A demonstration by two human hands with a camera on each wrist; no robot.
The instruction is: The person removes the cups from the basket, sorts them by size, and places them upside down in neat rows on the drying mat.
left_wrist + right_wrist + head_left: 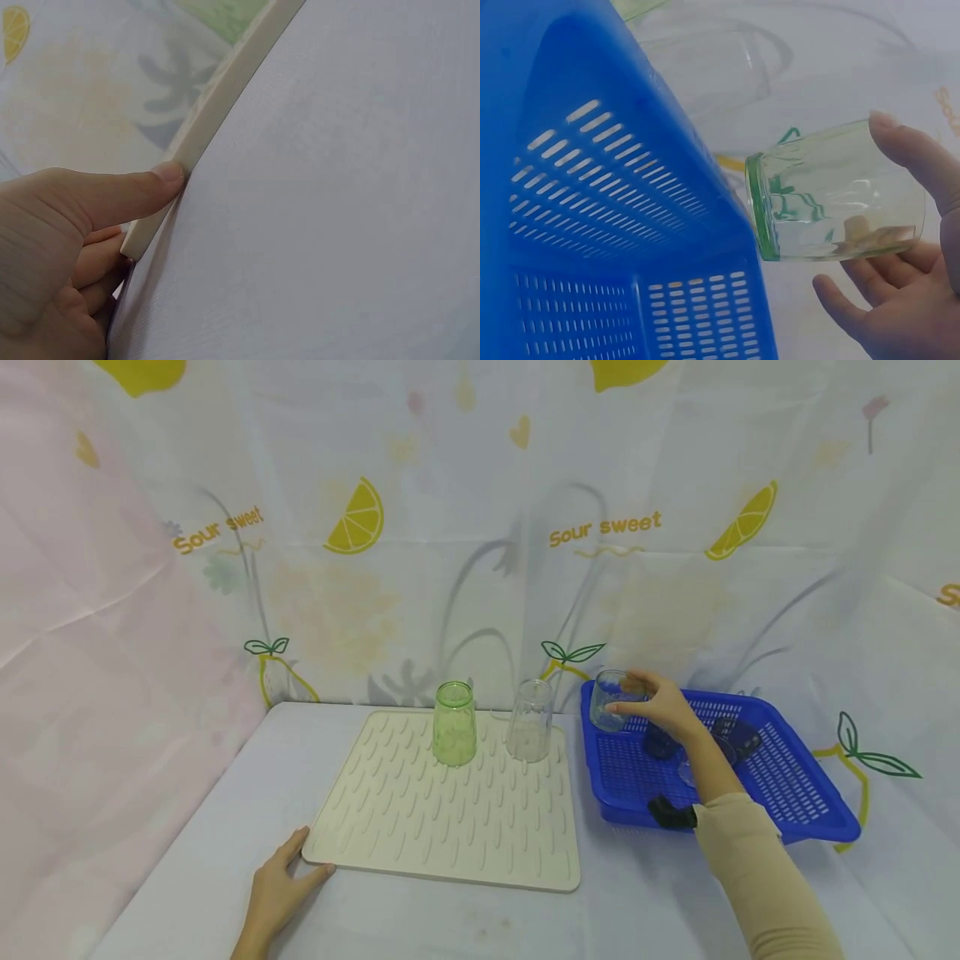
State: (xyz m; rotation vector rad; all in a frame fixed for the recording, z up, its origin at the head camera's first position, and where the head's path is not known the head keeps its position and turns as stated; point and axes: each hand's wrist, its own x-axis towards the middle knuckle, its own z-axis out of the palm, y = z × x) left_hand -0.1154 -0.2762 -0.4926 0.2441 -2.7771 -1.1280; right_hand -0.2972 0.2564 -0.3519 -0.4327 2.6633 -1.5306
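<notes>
My right hand (663, 706) grips a clear drinking glass (825, 195) between thumb and fingers, at the back left corner of the blue basket (817, 793). The glass's thick greenish end points down, close to the basket's rim in the right wrist view. At the near left corner of the cream drying mat (442, 827), my left hand (276, 887) pinches the edge, thumb (142, 195) on one side and fingers on the other. A green glass (454, 727) and a clear ridged glass (530, 722) stand on the mat's back part.
Inside the basket lie a dark glass (660, 742), a clear glass (688, 772) and dark pieces partly behind the right forearm. A white cloth (217, 827) covers the table. A printed curtain (450, 593) hangs right behind the table.
</notes>
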